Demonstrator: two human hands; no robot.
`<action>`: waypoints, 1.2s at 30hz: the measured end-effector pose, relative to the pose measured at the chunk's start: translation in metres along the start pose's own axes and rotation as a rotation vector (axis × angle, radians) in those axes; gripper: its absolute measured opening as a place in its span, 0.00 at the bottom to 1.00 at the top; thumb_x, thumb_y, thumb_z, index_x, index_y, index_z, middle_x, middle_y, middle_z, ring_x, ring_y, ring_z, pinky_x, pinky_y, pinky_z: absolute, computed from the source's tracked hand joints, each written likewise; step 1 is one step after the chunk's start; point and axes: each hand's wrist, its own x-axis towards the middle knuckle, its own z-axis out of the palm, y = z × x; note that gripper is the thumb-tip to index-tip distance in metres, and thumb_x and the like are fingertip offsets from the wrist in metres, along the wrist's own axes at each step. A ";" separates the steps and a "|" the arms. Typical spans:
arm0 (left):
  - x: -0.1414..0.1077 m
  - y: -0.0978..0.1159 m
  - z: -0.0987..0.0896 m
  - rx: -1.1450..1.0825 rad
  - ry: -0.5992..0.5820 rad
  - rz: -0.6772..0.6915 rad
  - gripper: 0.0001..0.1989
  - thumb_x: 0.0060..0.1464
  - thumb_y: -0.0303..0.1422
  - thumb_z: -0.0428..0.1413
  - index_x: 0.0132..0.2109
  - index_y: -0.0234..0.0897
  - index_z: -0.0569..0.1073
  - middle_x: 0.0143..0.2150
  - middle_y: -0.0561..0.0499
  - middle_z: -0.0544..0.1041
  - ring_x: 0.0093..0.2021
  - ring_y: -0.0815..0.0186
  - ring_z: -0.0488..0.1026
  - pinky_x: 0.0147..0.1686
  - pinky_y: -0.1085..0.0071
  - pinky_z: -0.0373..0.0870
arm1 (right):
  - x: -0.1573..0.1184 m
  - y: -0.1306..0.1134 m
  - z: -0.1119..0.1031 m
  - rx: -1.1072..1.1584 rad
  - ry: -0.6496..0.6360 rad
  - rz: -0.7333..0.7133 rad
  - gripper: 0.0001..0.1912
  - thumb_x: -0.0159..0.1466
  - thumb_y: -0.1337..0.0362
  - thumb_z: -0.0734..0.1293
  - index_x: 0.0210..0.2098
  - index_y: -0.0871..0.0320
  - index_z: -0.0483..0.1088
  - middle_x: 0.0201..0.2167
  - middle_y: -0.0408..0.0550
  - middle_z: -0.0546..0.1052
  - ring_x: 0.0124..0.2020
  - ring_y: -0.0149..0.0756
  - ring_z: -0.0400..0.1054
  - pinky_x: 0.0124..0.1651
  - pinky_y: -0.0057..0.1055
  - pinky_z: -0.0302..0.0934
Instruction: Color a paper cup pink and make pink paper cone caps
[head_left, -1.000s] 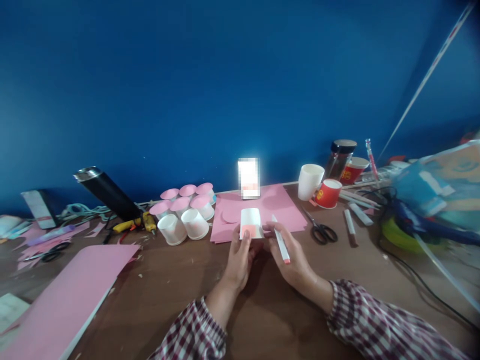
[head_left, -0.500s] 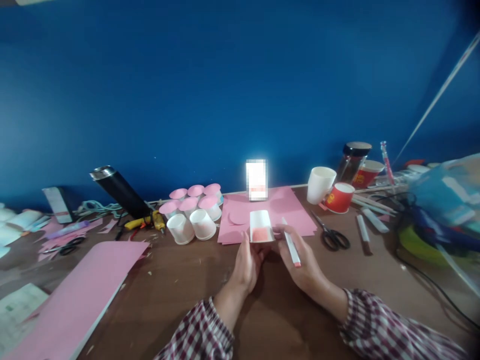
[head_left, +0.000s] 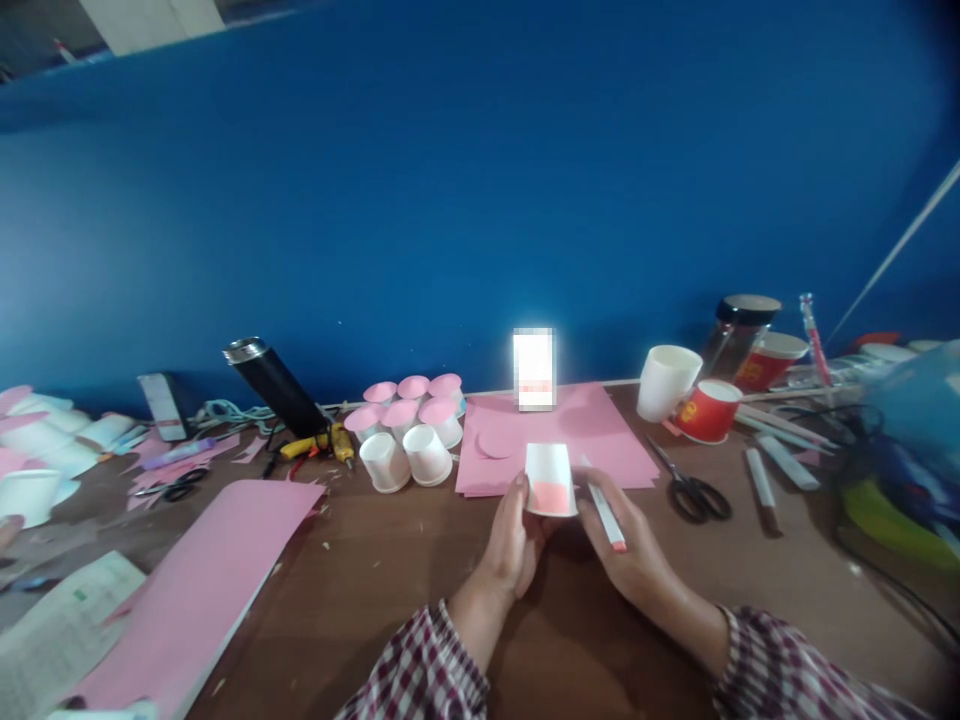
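My left hand (head_left: 517,540) is closed around the left side and underside of a white paper cup (head_left: 549,468). The cup is upside down, its rim toward me, with a pink-coloured patch on its side near the rim. A white marker pen (head_left: 604,510) with a red end lies in my right hand (head_left: 626,535), between thumb and fingers. That hand's fingertips are at the cup's right side; whether they press on it I cannot tell. Behind the cup lie pink paper sheets (head_left: 600,430) and a pink paper circle (head_left: 501,441).
Left of the sheets stand several white cups (head_left: 385,463), some topped with pink discs. Scissors (head_left: 694,495), a red paper cup (head_left: 709,412) and a white cup (head_left: 667,384) are on the right. A black flask (head_left: 277,388) leans beside a yellow tool (head_left: 343,447). Another person's fingertips (head_left: 7,532) show far left.
The view has turned left, so things appear farther right and slightly lower. More cups and a bit of another hand show at the left. Both hands keep their hold on cup and marker.
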 end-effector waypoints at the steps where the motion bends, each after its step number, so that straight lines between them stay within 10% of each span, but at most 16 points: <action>1: 0.000 0.001 0.002 -0.022 -0.004 -0.009 0.19 0.57 0.45 0.55 0.45 0.32 0.76 0.44 0.43 0.79 0.49 0.54 0.73 0.52 0.59 0.66 | 0.000 0.001 0.000 -0.010 0.002 -0.008 0.13 0.66 0.66 0.60 0.50 0.57 0.66 0.45 0.54 0.77 0.44 0.42 0.74 0.46 0.35 0.70; 11: -0.004 0.006 0.005 -0.080 0.053 0.007 0.13 0.53 0.39 0.58 0.39 0.32 0.75 0.34 0.50 0.78 0.34 0.66 0.72 0.39 0.69 0.67 | -0.001 0.002 -0.001 -0.092 0.018 -0.085 0.13 0.64 0.66 0.61 0.49 0.57 0.67 0.44 0.54 0.77 0.42 0.42 0.75 0.47 0.36 0.70; 20: -0.004 0.009 0.009 -0.024 0.029 -0.079 0.29 0.55 0.52 0.54 0.47 0.27 0.76 0.42 0.40 0.80 0.46 0.54 0.74 0.51 0.62 0.66 | 0.000 -0.002 -0.002 -0.078 -0.037 -0.064 0.14 0.64 0.66 0.61 0.49 0.57 0.66 0.44 0.54 0.78 0.41 0.41 0.76 0.47 0.36 0.70; 36: -0.003 0.011 0.006 -0.079 0.131 -0.077 0.20 0.62 0.42 0.50 0.48 0.30 0.75 0.40 0.43 0.79 0.38 0.61 0.75 0.39 0.64 0.73 | -0.001 0.018 0.002 0.027 0.024 0.000 0.15 0.69 0.60 0.58 0.53 0.55 0.64 0.48 0.55 0.75 0.47 0.42 0.74 0.49 0.40 0.70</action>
